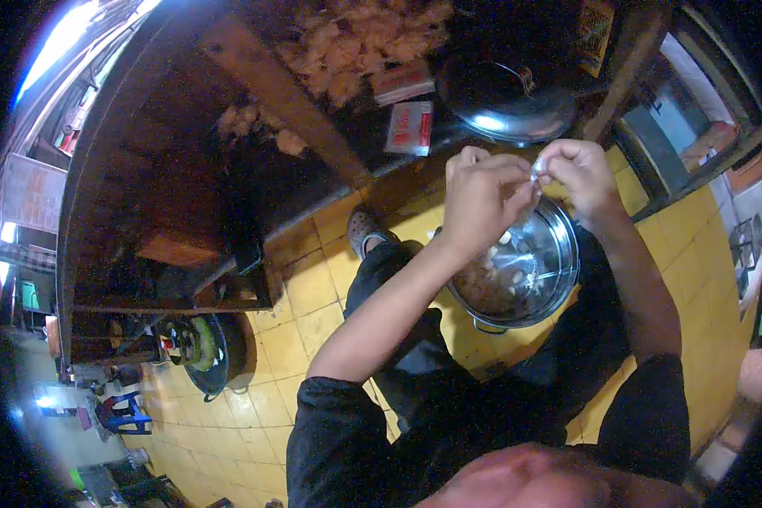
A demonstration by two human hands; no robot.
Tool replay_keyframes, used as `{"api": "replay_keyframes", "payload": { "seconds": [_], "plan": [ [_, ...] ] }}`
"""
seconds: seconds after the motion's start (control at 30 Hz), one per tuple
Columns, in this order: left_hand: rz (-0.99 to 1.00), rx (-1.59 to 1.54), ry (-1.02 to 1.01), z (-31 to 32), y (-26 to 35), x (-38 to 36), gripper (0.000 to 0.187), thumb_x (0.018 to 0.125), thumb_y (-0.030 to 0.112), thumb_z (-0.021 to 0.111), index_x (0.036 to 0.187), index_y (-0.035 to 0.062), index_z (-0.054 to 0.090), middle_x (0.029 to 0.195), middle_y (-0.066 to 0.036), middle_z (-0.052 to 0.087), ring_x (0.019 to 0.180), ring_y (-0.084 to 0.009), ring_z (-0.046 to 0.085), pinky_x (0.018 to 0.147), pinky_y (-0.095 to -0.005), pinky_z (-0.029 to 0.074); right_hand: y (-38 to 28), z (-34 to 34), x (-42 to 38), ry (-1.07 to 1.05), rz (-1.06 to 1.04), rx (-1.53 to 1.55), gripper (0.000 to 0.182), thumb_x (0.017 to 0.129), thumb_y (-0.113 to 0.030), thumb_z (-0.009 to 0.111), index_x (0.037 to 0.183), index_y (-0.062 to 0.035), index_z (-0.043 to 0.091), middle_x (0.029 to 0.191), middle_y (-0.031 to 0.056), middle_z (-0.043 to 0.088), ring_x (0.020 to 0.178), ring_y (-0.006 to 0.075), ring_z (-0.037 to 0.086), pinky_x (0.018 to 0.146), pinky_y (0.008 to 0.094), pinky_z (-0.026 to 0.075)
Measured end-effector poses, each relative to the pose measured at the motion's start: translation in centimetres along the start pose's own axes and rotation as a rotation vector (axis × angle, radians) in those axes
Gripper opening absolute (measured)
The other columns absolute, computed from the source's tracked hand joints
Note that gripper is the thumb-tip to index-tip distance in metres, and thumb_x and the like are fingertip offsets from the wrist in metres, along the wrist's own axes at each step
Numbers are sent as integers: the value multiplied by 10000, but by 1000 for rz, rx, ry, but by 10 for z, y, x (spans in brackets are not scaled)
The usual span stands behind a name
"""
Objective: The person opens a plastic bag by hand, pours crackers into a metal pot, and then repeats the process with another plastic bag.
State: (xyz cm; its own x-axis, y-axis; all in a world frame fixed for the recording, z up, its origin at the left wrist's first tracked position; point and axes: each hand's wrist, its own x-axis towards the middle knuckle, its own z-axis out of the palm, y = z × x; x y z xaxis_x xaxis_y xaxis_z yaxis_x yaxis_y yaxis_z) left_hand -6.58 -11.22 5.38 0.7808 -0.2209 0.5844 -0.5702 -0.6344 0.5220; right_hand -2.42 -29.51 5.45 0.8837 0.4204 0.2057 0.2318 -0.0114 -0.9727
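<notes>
Above a round metal pot [559,292], both my hands meet at a small white piece [535,169] that looks like a peeled clove. My left hand [485,199] pinches it from the left with the fingertips, the other fingers curled. From the right, thumb and finger of my right hand [582,179] close on the same piece. Inside the pot lie several pale pieces [516,277], with brownish matter on the left side and bright glare. The pot sits between my legs, and my left forearm hides part of its rim.
A dark wooden table or shelf [313,182] runs ahead, bearing a brownish heap [356,42], a red-and-white packet [410,129] and a dark, shiny round lid or pan [516,118]. Left on the yellow tiled floor [309,284] stands a dark basin [220,356]. A blue stool [127,413] is farther off.
</notes>
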Motion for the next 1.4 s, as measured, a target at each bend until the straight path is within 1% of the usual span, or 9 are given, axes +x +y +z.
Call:
{"api": "replay_keyframes", "payload": {
  "seconds": [0.1, 0.17, 0.23, 0.43, 0.53, 0.73, 0.97, 1.07, 1.4],
  "plan": [
    [2, -15, -30, 2, -9, -2, 129, 743, 182, 707, 813, 74, 721, 853, -80, 703, 789, -225, 622, 785, -357, 451, 2, 0, 0, -15, 34, 117, 142, 829, -89, 567, 824, 19, 658, 755, 45, 647, 697, 83, 579, 648, 231, 458],
    [-299, -305, -306, -5, -22, -6, 156, 757, 172, 689, 844, 46, 718, 800, -91, 705, 700, -186, 646, 699, -328, 507, 1, 3, 1, -75, 159, -52, 148, 844, -102, 587, 844, 25, 664, 750, 43, 644, 692, 85, 579, 642, 230, 460],
    [-362, -241, -240, -16, -39, -5, 168, 778, 138, 652, 873, 13, 711, 772, -82, 704, 691, -121, 639, 662, -284, 520, 5, 0, 2, -48, 159, -93, 144, 850, -116, 615, 869, 15, 671, 756, 38, 645, 691, 80, 579, 640, 228, 460],
    [-133, -117, 884, -62, -58, 22, 276, 861, 29, 558, 1132, -23, 577, 1012, -126, 653, 946, -187, 606, 845, -330, 467, 4, -7, 10, 191, 22, -78, 148, 873, -161, 647, 926, -24, 668, 700, -19, 586, 631, 48, 520, 589, 201, 420],
    [-153, 56, 732, -66, -82, 12, 311, 824, 22, 597, 1131, -23, 588, 1028, -164, 656, 950, -269, 633, 839, -364, 475, 12, -1, 13, 143, 10, -97, 137, 863, -168, 666, 855, -33, 643, 664, -44, 546, 592, 34, 474, 542, 203, 379],
    [-422, 212, -164, -62, -126, -8, 418, 654, 29, 652, 1072, 39, 652, 1007, -197, 664, 964, -340, 638, 851, -380, 496, 24, 12, 14, -66, 35, -263, 119, 850, -127, 675, 795, -44, 609, 667, -63, 519, 604, 6, 445, 522, 196, 356],
    [-418, 340, -195, -44, -156, -5, 319, 734, 3, 609, 1018, 114, 703, 965, -208, 662, 851, -356, 655, 785, -437, 517, 42, 59, 31, -132, -28, -303, 184, 819, -65, 652, 988, -3, 615, 754, 18, 580, 620, 74, 524, 586, 242, 442],
    [-363, 411, -183, -39, -166, -7, 304, 729, 38, 628, 1015, 119, 695, 904, -208, 666, 817, -366, 656, 765, -457, 517, 44, 75, 45, -119, -313, -627, 209, 815, -100, 611, 1008, -23, 622, 1003, 173, 594, 917, 357, 595, 792, 423, 497],
    [-418, 278, -48, -38, -129, -1, 397, 648, 3, 639, 1044, 29, 642, 953, -219, 658, 903, -397, 628, 819, -436, 509, 81, 105, 85, 45, -364, -1018, 240, 863, -163, 567, 1084, -72, 591, 1137, 139, 550, 979, 331, 576, 805, 450, 503]
  ]
}}
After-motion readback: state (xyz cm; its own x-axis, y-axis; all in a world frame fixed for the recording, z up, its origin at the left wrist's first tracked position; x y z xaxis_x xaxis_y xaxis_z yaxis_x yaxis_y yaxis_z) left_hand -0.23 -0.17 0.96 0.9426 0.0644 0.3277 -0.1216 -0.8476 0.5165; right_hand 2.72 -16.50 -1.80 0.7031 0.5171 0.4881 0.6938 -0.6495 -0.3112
